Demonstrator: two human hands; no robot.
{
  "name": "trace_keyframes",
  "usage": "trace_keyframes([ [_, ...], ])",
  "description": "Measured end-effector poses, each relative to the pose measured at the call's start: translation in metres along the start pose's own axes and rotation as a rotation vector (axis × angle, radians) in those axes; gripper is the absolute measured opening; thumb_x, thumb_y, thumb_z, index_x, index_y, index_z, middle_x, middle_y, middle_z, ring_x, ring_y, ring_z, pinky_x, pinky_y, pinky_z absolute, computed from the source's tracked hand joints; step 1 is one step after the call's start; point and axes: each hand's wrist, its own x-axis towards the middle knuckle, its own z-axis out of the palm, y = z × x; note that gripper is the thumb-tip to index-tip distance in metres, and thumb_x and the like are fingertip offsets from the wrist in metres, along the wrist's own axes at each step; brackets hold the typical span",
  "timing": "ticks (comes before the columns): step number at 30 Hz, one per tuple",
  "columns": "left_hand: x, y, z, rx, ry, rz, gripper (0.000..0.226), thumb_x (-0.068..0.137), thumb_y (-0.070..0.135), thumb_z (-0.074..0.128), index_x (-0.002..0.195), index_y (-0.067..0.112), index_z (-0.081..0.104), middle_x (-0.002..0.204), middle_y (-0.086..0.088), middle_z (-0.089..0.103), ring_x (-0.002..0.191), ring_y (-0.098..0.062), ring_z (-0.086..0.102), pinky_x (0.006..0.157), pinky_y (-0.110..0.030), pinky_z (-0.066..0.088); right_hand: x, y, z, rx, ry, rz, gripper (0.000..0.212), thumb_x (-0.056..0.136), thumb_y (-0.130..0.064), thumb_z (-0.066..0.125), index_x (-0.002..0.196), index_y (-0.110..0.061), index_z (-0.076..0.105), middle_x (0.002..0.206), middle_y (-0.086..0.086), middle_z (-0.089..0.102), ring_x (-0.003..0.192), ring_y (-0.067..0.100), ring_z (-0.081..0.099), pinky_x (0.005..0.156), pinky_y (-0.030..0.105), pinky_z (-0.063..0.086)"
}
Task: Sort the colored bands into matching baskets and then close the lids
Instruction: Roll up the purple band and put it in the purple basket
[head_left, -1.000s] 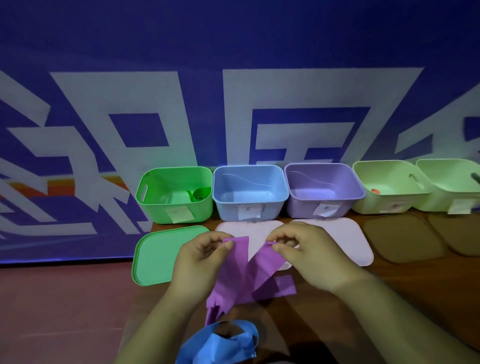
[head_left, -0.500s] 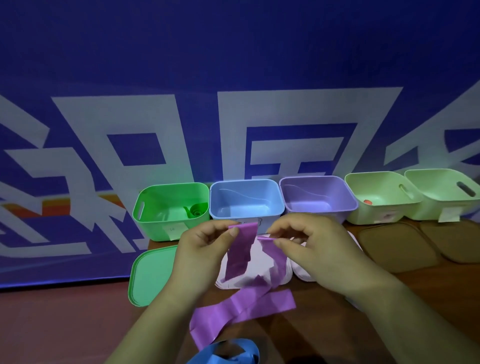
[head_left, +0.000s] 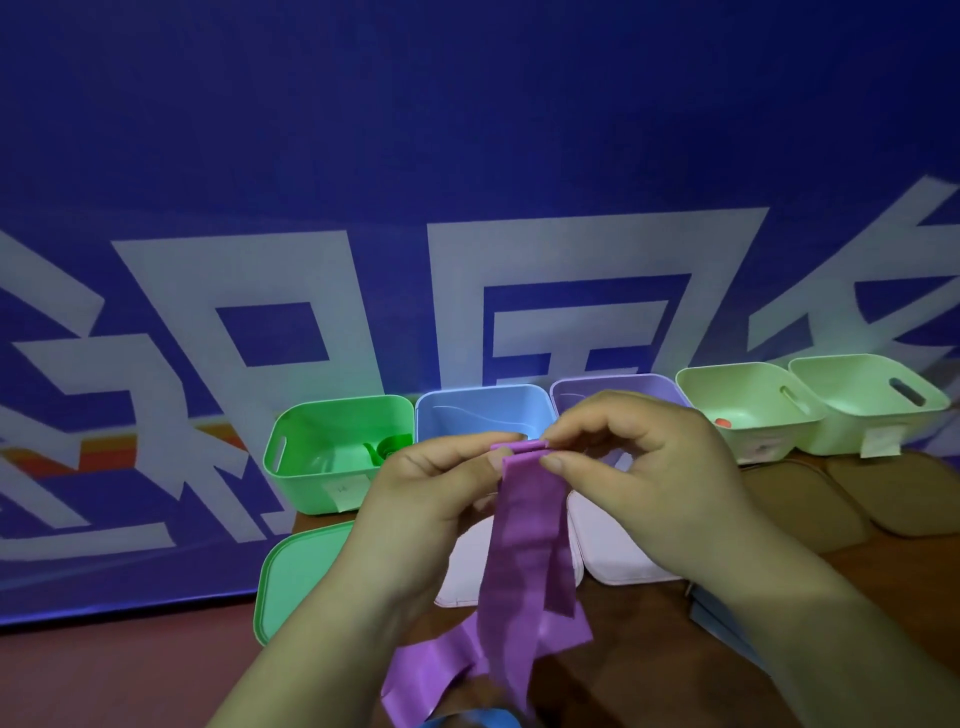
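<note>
Both hands hold a purple band (head_left: 524, 551) up in front of the baskets. My left hand (head_left: 431, 499) and my right hand (head_left: 639, 467) pinch its folded top edge side by side, and the rest hangs down in a doubled strip to the table. Behind them stand a green basket (head_left: 322, 457) with a rolled green band (head_left: 387, 447) inside, a blue basket (head_left: 478, 410) and a purple basket (head_left: 613, 395), partly hidden by my right hand. A blue band (head_left: 467, 721) peeks in at the bottom edge.
Two pale green baskets (head_left: 748, 410) (head_left: 872, 405) stand at the right; the nearer one holds a small red thing (head_left: 723, 422). A green lid (head_left: 296, 577), two pale lids (head_left: 613, 551) and brown lids (head_left: 893, 499) lie in front of the baskets. A blue banner wall rises behind.
My hands have brought the two ends of the purple band together and raised them, so the band now hangs doubled. The view has tilted upward.
</note>
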Motion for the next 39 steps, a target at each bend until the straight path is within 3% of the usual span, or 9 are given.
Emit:
trace_keyframes([
  [4,-0.005,0.0,0.0,0.018,-0.034,-0.026,0.022,0.073,0.007,0.073,0.095,0.003,0.078,0.069,-0.005,0.07,0.058,-0.012,0.064,0.066,-0.024,0.055,-0.005,-0.004,0.002,-0.059,0.077,0.012,0.021,0.077,-0.014,0.082,0.079,-0.032,0.072,0.083,-0.019,0.069,0.087,0.008,0.064,0.073,0.013,0.045],
  [10,-0.01,-0.001,0.0,0.077,-0.027,-0.008,0.02,0.075,0.01,0.076,0.094,0.01,0.08,0.072,-0.005,0.071,0.061,-0.011,0.061,0.074,-0.029,0.054,-0.01,-0.008,0.001,-0.1,0.085,0.024,0.018,0.078,-0.019,0.081,0.079,-0.034,0.071,0.085,-0.018,0.069,0.089,0.008,0.065,0.077,0.022,0.05],
  [19,-0.016,-0.004,0.002,0.14,-0.011,0.045,0.022,0.077,0.017,0.065,0.092,0.018,0.081,0.096,-0.013,0.077,0.082,-0.019,0.072,0.074,-0.026,0.057,-0.014,-0.007,0.004,-0.064,0.05,0.012,0.02,0.08,-0.013,0.08,0.085,-0.031,0.071,0.085,-0.015,0.067,0.086,0.013,0.066,0.073,0.022,0.055],
  [24,-0.016,-0.006,0.001,0.136,0.006,0.069,0.023,0.09,0.001,0.059,0.095,0.01,0.08,0.096,-0.017,0.077,0.084,-0.022,0.074,0.073,-0.024,0.057,-0.012,-0.002,0.004,-0.043,0.061,0.0,0.022,0.078,-0.011,0.082,0.088,-0.027,0.071,0.088,-0.012,0.066,0.083,0.013,0.067,0.072,0.021,0.055],
  [29,-0.018,-0.007,0.001,0.192,-0.037,0.122,0.023,0.076,0.017,0.065,0.091,0.02,0.082,0.095,-0.01,0.078,0.089,-0.02,0.074,0.08,-0.027,0.056,-0.013,0.004,0.006,0.0,0.036,0.083,0.028,0.078,-0.011,0.081,0.086,-0.035,0.069,0.085,-0.017,0.07,0.079,0.011,0.068,0.072,0.02,0.055],
  [34,-0.014,-0.015,-0.004,0.295,-0.014,0.194,0.022,0.082,-0.004,0.067,0.096,0.008,0.079,0.093,-0.009,0.078,0.089,-0.019,0.074,0.078,-0.022,0.056,-0.013,0.011,0.009,0.056,0.0,0.167,0.029,0.077,-0.01,0.081,0.088,-0.034,0.069,0.083,-0.016,0.071,0.075,0.013,0.066,0.07,0.018,0.054],
  [39,-0.005,-0.03,-0.016,0.392,0.053,0.171,0.021,0.088,0.004,0.066,0.09,0.018,0.081,0.09,-0.005,0.079,0.088,-0.021,0.074,0.081,-0.029,0.059,-0.012,0.024,0.016,0.145,-0.098,0.236,0.027,0.078,-0.005,0.08,0.085,-0.029,0.071,0.085,-0.014,0.072,0.08,0.009,0.068,0.074,0.016,0.052],
])
